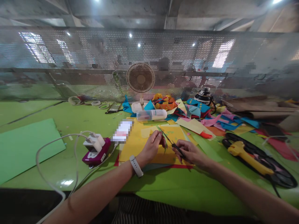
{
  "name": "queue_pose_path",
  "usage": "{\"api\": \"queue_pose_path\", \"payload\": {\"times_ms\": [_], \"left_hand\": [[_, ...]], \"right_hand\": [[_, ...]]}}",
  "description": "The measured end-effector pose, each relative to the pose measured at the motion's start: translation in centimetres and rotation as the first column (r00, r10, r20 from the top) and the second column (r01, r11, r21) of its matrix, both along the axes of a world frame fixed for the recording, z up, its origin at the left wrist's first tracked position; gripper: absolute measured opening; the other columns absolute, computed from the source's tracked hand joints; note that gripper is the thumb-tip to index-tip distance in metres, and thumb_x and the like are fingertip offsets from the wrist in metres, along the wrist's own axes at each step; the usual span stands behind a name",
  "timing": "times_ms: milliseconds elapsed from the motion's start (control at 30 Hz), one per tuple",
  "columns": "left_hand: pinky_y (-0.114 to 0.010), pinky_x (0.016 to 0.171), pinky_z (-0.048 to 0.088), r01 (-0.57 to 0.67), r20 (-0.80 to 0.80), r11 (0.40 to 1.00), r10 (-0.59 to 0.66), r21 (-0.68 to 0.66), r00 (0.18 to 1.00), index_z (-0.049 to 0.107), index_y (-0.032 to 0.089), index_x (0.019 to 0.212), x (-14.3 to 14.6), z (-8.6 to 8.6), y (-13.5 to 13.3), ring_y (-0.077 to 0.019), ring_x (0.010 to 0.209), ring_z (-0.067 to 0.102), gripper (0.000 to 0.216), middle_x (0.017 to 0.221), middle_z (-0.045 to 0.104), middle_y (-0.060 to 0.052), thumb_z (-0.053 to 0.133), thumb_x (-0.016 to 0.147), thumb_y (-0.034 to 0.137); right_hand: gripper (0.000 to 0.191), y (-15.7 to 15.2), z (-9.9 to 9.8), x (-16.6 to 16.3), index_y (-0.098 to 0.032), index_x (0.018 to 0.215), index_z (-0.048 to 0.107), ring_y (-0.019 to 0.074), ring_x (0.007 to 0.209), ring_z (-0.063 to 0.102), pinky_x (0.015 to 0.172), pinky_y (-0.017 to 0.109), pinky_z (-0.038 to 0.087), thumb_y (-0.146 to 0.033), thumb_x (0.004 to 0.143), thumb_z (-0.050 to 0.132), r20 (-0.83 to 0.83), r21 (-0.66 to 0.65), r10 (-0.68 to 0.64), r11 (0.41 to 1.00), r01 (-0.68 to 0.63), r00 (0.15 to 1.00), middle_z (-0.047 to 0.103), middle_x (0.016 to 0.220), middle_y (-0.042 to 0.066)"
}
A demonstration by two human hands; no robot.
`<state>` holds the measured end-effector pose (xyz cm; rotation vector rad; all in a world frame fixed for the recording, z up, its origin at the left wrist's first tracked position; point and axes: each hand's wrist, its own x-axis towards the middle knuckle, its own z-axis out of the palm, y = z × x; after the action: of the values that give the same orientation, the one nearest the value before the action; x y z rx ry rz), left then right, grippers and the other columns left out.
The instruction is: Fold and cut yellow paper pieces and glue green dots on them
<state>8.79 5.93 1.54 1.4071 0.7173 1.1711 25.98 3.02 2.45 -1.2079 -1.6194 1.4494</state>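
Observation:
In the head view, my right hand (187, 151) is closed around a pair of scissors (174, 145) with dark handles, its blades pointing up and left. My left hand (154, 143), with a white band on the wrist, pinches a small piece of green paper (165, 147) close to the blades. The fingers hide much of that piece. Both hands are above yellow paper sheets (132, 152) stacked on the green table, with red and bluish edges showing underneath.
A yellow glue gun (251, 157) rests on a black tray (283, 174) at right. Coloured paper scraps (217, 121), a clear bottle (151, 115) and a fan (140, 78) stand behind. At left are a purple power strip (97, 154) with cables, a phone (122, 131) and a green sheet (28, 146).

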Motion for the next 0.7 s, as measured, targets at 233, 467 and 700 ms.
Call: {"api": "queue_pose_path", "payload": {"times_ms": [233, 467, 700], "left_hand": [[-0.026, 0.060, 0.040, -0.021, -0.023, 1.000, 0.021, 0.007, 1.000, 0.040, 0.019, 0.069, 0.0, -0.1, 0.1, -0.0106, 0.055, 0.045, 0.027, 0.059, 0.048, 0.003, 0.044, 0.086, 0.040], [-0.028, 0.063, 0.043, -0.017, 0.012, 0.999, 0.018, -0.046, 1.000, 0.043, 0.019, 0.071, -0.7, 0.6, 0.3, -0.0117, 0.057, 0.051, 0.025, 0.060, 0.052, 0.002, 0.041, 0.087, 0.038], [-0.030, 0.067, 0.045, -0.025, -0.006, 1.000, 0.025, 0.017, 1.000, 0.043, 0.019, 0.073, -1.5, 0.7, 0.8, -0.0134, 0.062, 0.055, 0.023, 0.064, 0.054, 0.001, 0.041, 0.088, 0.037]], "right_hand": [[0.041, 0.0, -0.5, 0.1, -0.016, 0.068, 0.046, 0.0019, 0.036, 0.033, 0.033, 0.016, 0.021, -0.053, 0.066, 0.064, -0.009, 0.042, 0.005, 0.999, -0.004, 1.000, 0.051, 0.051, -0.005], [0.039, 0.3, -0.7, 0.5, -0.017, 0.068, 0.046, 0.0033, 0.036, 0.036, 0.034, 0.017, 0.024, -0.051, 0.066, 0.065, 0.019, 0.040, 0.003, 0.999, -0.004, 1.000, 0.051, 0.049, -0.006], [0.038, 0.0, -0.3, 0.5, -0.017, 0.065, 0.045, 0.0037, 0.037, 0.039, 0.034, 0.016, 0.026, -0.048, 0.064, 0.068, -0.027, 0.038, 0.012, 0.999, -0.011, 1.000, 0.047, 0.049, -0.007]]}}
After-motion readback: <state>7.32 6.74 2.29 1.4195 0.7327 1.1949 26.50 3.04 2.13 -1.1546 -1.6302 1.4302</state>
